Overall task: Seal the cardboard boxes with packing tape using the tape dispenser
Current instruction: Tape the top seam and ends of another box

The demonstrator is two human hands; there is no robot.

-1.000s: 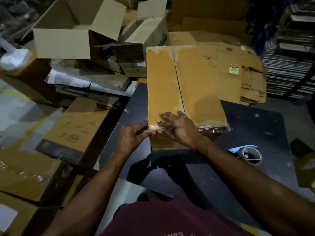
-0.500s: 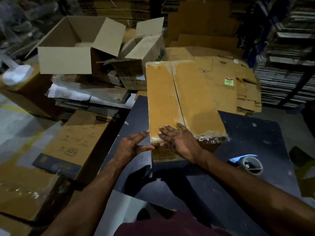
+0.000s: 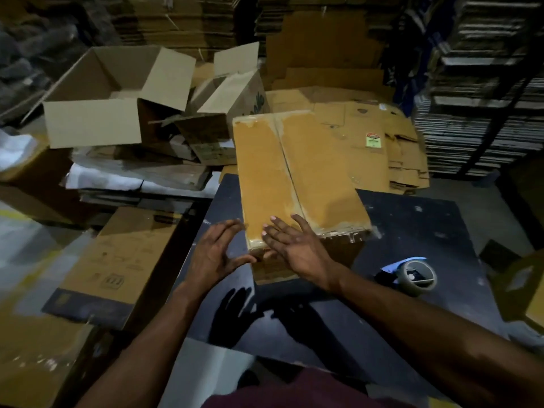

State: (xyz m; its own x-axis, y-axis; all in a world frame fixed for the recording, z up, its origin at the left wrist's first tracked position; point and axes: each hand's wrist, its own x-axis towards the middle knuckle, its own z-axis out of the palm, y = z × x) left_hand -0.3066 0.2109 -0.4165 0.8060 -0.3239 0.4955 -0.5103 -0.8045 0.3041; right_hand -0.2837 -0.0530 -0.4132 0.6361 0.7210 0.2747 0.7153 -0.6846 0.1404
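Note:
A closed cardboard box (image 3: 297,175) lies on the dark table (image 3: 412,231), its top flaps met along a centre seam with glossy tape over them. My right hand (image 3: 294,248) lies flat with straight fingers on the box's near edge, the thumb down over the front face. My left hand (image 3: 217,254) hovers open just off the box's near left corner, fingers spread, the thumb reaching toward the box. A tape dispenser (image 3: 412,275) with a blue blade guard and a grey roll rests on the table to the right of my right forearm.
An open empty carton (image 3: 97,113) and a second open box (image 3: 232,101) sit on piles to the far left. Flattened cartons (image 3: 382,142) are heaped behind the table, with more stacked against the back. A flat printed box (image 3: 117,260) leans at the table's left edge.
My left hand has come off the box's near left corner and opened beside it. My right hand stays flat on the near edge. The camera has tilted upward.

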